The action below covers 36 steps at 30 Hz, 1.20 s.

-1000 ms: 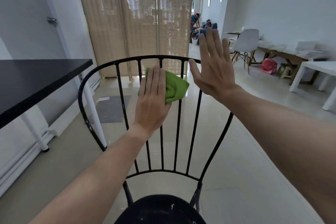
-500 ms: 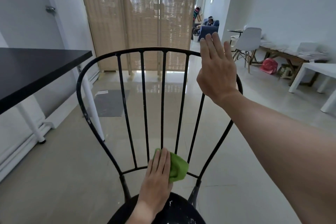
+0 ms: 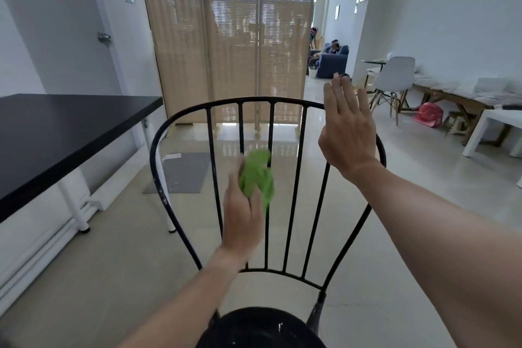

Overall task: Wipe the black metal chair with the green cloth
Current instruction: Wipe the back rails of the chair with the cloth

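Observation:
The black metal chair (image 3: 180,118) stands right in front of me, its curved back of thin vertical bars facing me and its round seat (image 3: 260,328) at the bottom edge. My left hand (image 3: 243,215) grips the green cloth (image 3: 257,175) against the middle bars, about halfway up the back; the cloth is motion-blurred. My right hand (image 3: 347,133) rests flat with fingers straight on the upper right of the back's rim.
A black-topped table (image 3: 65,133) on white legs stands at the left, close to the chair. A woven folding screen (image 3: 226,45) is behind. White chair (image 3: 395,76), bench and white table (image 3: 497,124) are at the right. People sit far back.
My left hand slid the green cloth from the top of the bars down to the lower rail, then back up to mid-height. My right hand stayed on the chair's upper right rim.

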Available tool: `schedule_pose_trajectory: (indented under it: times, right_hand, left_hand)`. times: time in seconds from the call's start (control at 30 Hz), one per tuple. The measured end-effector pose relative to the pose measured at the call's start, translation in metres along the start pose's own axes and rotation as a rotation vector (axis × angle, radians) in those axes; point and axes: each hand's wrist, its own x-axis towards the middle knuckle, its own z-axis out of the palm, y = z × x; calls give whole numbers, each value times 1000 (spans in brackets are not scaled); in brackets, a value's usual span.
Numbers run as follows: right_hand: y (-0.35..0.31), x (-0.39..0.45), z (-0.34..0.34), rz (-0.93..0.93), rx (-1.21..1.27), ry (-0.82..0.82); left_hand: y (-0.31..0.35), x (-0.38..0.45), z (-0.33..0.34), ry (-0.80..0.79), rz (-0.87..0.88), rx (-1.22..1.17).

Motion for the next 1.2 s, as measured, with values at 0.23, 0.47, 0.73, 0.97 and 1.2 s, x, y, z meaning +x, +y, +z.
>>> schedule_pose_trajectory:
  times: [0.23,0.47,0.73,0.97,1.2]
  right_hand:
    - [-2,0,0,16,-9,7]
    - [1,0,7,3,-12,32]
    - [4,1,12,8,5,13]
    - [4,1,13,4,8,36]
    - [5,2,14,-3,9,80]
  left_hand:
    - [89,135,8,374,360,241]
    - [36,135,12,24,564,811]
    - [-60,22,-1,1,651,1015]
    - [-135,-95,-12,-326,461,1097]
    - [-147,-118,-27,-439,424,1127]
